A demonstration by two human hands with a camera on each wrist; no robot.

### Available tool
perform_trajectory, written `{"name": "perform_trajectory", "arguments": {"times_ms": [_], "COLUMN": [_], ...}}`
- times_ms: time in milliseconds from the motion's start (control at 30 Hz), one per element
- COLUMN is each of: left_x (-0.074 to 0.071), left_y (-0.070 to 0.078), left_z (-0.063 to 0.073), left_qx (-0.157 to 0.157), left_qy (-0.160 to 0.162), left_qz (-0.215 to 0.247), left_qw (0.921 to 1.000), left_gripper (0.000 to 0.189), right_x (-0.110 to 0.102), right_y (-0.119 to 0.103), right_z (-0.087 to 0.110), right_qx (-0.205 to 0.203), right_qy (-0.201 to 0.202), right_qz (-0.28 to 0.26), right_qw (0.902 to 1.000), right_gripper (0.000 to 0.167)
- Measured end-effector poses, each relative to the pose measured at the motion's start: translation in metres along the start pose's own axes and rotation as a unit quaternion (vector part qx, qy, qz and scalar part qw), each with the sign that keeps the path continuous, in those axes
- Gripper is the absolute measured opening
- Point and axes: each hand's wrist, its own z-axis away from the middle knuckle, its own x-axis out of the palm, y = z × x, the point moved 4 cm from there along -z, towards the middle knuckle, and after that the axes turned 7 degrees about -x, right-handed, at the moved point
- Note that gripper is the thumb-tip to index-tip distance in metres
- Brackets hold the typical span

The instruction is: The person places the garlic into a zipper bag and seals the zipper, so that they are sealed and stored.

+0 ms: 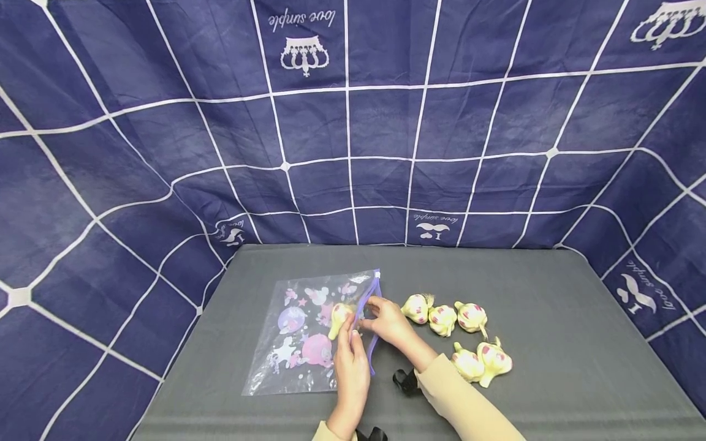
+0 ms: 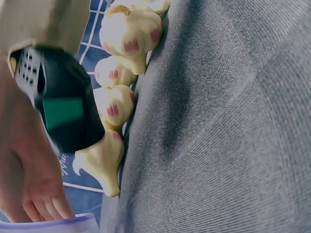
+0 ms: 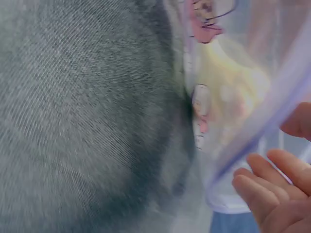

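Note:
A clear zip bag (image 1: 317,294) with cartoon prints lies flat, its purple-edged mouth (image 1: 371,300) facing right. Inside it, near the mouth, is a garlic bulb (image 1: 339,315), also seen through the plastic as a pale yellow garlic bulb (image 3: 233,87) in the right wrist view. My left hand (image 1: 352,373) holds the bag by the near part of its mouth. At the opening is my right hand (image 1: 391,321), its fingers (image 3: 262,189) loosely bent and apart from the thumb, nothing between them. The left wrist view shows the right hand (image 2: 36,170) reaching to the purple rim.
Right of the bag, several garlic bulbs lie on the grey table (image 1: 551,294): a row with one garlic bulb (image 1: 442,320) in the middle, and two nearer ones, including a garlic bulb (image 1: 493,360) beside the right sleeve. A blue checked cloth (image 1: 386,122) hangs behind.

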Motion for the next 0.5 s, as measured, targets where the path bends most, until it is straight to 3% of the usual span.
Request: {"name": "perform_trajectory", "arguments": {"times_ms": [167,367,500], "left_x": [-0.001,-0.003,-0.002], "left_y": [0.001,0.002,0.004], "left_z": [0.0,0.0,-0.001], "left_qx": [-0.006,-0.011,-0.009], "left_qy": [0.002,0.018,0.02], "left_qz": [0.012,0.02,0.024], "left_qw": [0.9999,0.9996,0.9995], "left_gripper": [0.036,0.034,0.033], "right_x": [-0.019,-0.049,-0.07], "right_y": [-0.007,-0.008,-0.006], "right_z": [0.011,0.028,0.042], "right_qx": [-0.01,-0.007,-0.004], "right_qy": [0.028,0.036,0.042], "right_qz": [-0.01,-0.118,-0.156], "right_qw": [0.9995,0.9924,0.9869], "right_gripper": [0.05,0.048,0.048]}}
